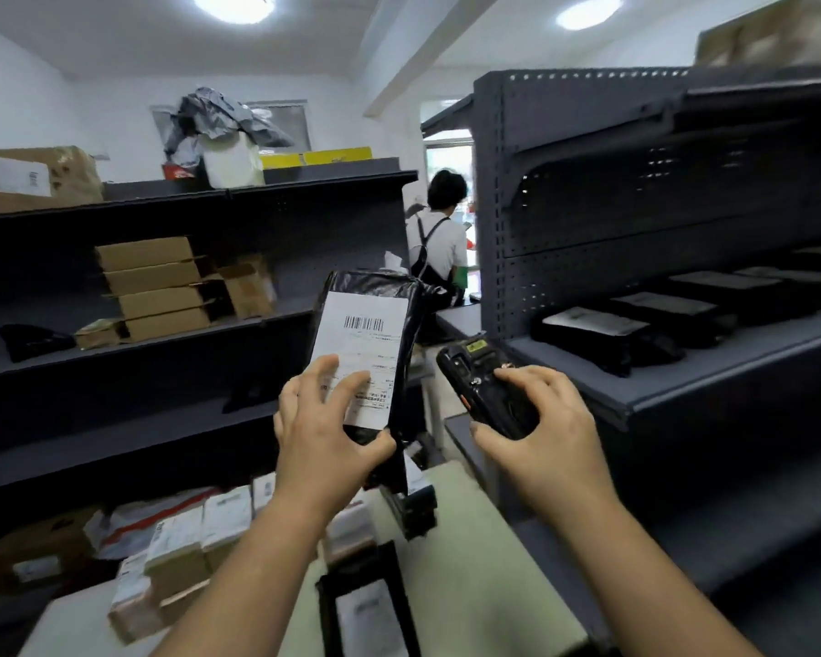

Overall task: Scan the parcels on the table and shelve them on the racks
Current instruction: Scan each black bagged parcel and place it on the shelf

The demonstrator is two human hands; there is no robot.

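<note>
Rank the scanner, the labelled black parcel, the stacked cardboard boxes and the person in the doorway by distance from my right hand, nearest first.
1. Scanner, gripped in the right hand.
2. Labelled black parcel, just left, held by the left hand.
3. Stacked cardboard boxes, middle shelf of the left rack.
4. Person, far back down the aisle.

One wide-angle view from the person's head, facing forward along the aisle between the left rack (186, 201) and the right rack (588, 182). The left hand (323, 433) and right hand (546, 433) are close to the lens, low centre, above the far edge of the table (470, 561).
</note>
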